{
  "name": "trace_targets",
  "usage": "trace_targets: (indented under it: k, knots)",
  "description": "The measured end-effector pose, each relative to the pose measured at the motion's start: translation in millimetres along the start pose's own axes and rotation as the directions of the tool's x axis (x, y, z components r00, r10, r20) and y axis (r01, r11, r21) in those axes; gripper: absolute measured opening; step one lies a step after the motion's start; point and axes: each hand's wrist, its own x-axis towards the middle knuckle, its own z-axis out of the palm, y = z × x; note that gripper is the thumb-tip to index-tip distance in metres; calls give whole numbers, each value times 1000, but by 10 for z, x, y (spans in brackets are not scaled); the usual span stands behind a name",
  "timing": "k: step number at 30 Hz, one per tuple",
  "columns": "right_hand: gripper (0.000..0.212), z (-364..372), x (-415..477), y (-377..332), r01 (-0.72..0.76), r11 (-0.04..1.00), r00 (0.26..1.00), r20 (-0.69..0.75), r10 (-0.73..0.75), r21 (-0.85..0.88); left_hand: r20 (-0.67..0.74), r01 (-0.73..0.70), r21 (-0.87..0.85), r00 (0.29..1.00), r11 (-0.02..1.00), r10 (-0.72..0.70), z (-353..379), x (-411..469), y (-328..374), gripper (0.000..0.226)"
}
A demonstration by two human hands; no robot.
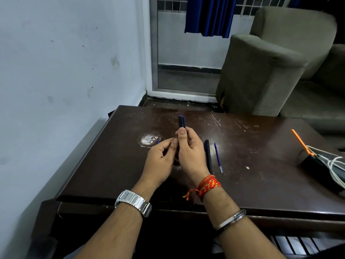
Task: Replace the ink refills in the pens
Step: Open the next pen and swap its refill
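A dark pen (181, 122) with a blue clip stands nearly upright above the middle of the worktop (261, 174), its upper end rising clear of the fingers. The right hand (188, 152) is curled around its lower barrel, thumb pressed flat up the near side, palm turned left and wrist cocked back; red and orange threads and a metal bangle circle that forearm. The left hand (160, 157) sits touching the right, fingers bent, thumb and forefinger pinched together at the pen's lower part; what they pinch is too hidden to tell. A steel watch rides that wrist. Both forearms reach in from the near edge, converging.

Just right of the held pen, a second black pen (208, 157) lies flat on the worktop, and beside it a thin blue refill (218, 157), the two roughly parallel and apart.
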Motion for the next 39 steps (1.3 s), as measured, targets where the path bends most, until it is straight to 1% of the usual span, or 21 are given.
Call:
trace_targets:
  k: [2,3,4,8,12,14,16,19,21,22,23,25,26,27,30,32,34,35,37,38,39]
  knots:
    - [23,17,-3,2,-29,998,999,46,26,61,-27,-1,-8,1000,1000,1,1,7,3,24]
    - [23,18,-5,12,-43,997,997,67,38,71,-47,0,-17,999,1000,-1,3,14,5,24]
    - [24,7,-5,30,-48,998,996,80,44,44,-66,-2,-36,998,999,0,5,17,9,25]
    - [33,-54,-18,115,-25,979,987,149,56,-202,-89,-18,-122,996,992,8,13,21,59,29]
    - [35,-66,-39,108,9,943,974,216,67,-333,-146,30,-199,987,979,-60,4,46,63,23]
    - [38,-87,-26,74,8,936,965,248,84,-351,-189,33,-258,978,966,-84,-20,54,79,18]
    - [42,-122,-15,21,-7,948,948,299,108,-319,-211,23,-312,973,950,-93,-38,55,93,15]
    - [48,-230,-11,-47,-14,959,913,387,127,-283,-245,-18,-346,967,938,-72,-53,66,111,15]
    - [42,-307,-16,-46,26,942,889,439,131,-334,-297,-57,-425,952,903,-80,-101,107,119,14]
    - [36,-329,-20,-37,20,936,885,442,146,-351,-318,-78,-439,945,895,-74,-142,132,115,13]
    - [28,-338,-20,-32,-22,943,888,428,171,-332,-330,-91,-419,942,903,-58,-185,150,105,13]
    - [18,-311,-22,-48,-185,971,899,373,228,-148,-304,-73,-319,952,945,-28,-242,157,57,21]
    - [17,-291,-20,-69,-235,971,909,341,238,-49,-269,-44,-276,963,960,-33,-247,146,37,24]
    - [18,-283,-4,-90,-246,969,924,303,234,3,-233,-10,-259,971,966,-53,-236,130,25,24]
    - [21,-284,23,-112,-159,987,967,201,156,-1,-172,66,-280,978,958,-117,-168,86,25,19]
    - [18,-297,27,-106,-124,992,984,135,118,38,-155,110,-223,977,969,-146,-133,74,16,23]
    - [14,-299,26,-101,-112,992,989,101,105,66,-125,157,-56,979,986,-163,-117,59,-6,33]
    - [12,-295,26,-94,-109,992,991,88,102,71,-100,165,56,982,985,-159,-110,47,-13,33]
    - [8,-287,31,-88,-117,989,992,56,113,92,-24,115,227,993,967,-112,-83,16,-7,14]
    - [7,-287,34,-88,-122,987,992,41,118,106,12,75,264,997,962,-81,-63,-1,9,4]
    - [6,-284,36,-88,-122,986,992,31,119,113,36,25,289,999,957,-37,-46,-20,19,6]
